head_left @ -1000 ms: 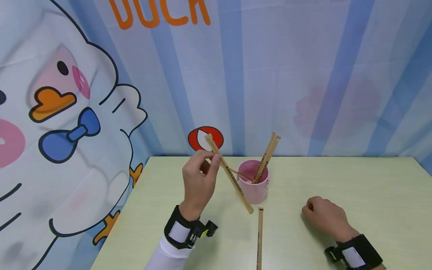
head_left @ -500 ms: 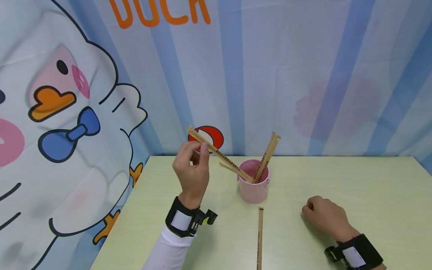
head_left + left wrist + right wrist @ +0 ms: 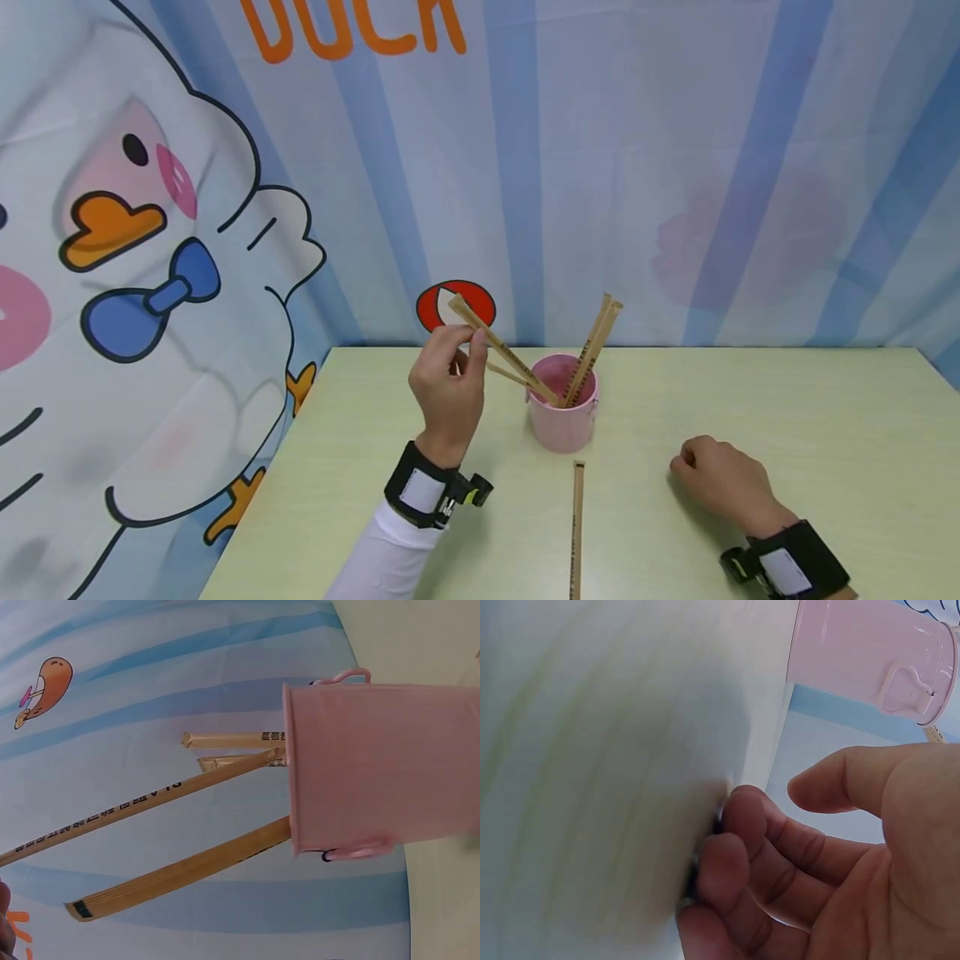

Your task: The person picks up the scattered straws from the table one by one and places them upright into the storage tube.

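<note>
My left hand (image 3: 450,387) pinches a long straw in a printed brown paper sleeve (image 3: 504,352) near its upper end. The straw slants down to the right, its lower end at the mouth of a small pink bucket (image 3: 564,429). Two more wrapped straws (image 3: 596,346) stand in the bucket, leaning right, and another (image 3: 180,877) leans out on the left side. In the left wrist view, the held straw (image 3: 135,810) ends right at the bucket's rim. My right hand (image 3: 727,483) rests on the table with loosely curled fingers (image 3: 724,870), holding nothing.
One more wrapped straw (image 3: 577,529) lies on the pale table (image 3: 840,417) in front of the bucket, pointing towards me. The bucket has small side handles (image 3: 360,850). A cartoon duck curtain (image 3: 622,167) hangs behind the table and to its left.
The held straw's lower end has gone from in front of the bucket to its mouth. My left hand moved up and left, then back right. The right hand has stayed put.
</note>
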Available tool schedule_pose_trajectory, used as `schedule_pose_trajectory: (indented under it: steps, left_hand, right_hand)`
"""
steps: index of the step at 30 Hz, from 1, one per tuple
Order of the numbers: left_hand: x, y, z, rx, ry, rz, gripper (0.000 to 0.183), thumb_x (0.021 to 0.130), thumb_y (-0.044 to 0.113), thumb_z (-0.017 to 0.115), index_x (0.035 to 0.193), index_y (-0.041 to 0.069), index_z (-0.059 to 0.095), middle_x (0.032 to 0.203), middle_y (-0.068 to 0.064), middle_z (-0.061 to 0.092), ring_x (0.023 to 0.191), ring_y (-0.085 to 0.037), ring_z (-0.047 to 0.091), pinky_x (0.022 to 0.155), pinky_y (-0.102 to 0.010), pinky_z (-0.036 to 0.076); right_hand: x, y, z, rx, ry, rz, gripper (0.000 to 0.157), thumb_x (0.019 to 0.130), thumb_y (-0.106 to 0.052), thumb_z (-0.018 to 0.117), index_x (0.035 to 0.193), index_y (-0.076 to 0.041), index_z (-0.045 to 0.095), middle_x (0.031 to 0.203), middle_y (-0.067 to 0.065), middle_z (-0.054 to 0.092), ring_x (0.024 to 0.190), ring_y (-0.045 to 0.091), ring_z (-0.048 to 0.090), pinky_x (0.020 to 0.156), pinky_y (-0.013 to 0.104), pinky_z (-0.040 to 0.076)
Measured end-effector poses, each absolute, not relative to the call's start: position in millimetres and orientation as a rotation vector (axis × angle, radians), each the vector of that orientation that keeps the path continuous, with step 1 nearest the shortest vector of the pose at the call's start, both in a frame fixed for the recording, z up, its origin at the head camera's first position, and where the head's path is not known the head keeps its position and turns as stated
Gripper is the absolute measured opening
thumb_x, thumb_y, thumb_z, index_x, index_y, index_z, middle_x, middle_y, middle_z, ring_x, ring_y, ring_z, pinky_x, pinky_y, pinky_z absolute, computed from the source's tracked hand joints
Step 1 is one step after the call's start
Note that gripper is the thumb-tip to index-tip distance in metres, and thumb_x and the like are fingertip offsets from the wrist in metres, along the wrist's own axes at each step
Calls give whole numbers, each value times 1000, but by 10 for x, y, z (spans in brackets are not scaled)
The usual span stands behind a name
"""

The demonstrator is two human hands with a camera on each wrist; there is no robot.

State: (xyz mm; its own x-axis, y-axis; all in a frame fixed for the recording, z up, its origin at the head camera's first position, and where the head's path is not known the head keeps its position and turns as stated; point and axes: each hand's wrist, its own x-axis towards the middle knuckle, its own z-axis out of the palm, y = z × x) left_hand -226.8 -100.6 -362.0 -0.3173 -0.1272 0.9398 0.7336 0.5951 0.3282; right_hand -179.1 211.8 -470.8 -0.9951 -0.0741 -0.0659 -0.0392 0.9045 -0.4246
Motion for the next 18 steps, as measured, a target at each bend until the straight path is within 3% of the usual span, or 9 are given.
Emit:
schedule_pose_trajectory:
  steps: [8,18]
  left_hand:
    - [-2291,-905,-3799,-499,-1738,-915,10,86,14,64,83,5,68,79,-4,65,57,-9,50,47,-27,44]
    - [-2275,-829,-4003,-481,-1912,-846,14,88,20,61,84,9,68,78,0,65,56,-8,50,48,-23,43]
  right_hand:
    - [-1771,2114,-4701,-98,3000,-664,24,85,-16,47,61,-13,49,52,-2,36,48,14,37,46,30,26]
    - [-1768,2116,-4705,-93,2982,-679,25,85,-16,46,61,-13,48,52,-2,34,48,14,35,46,30,25]
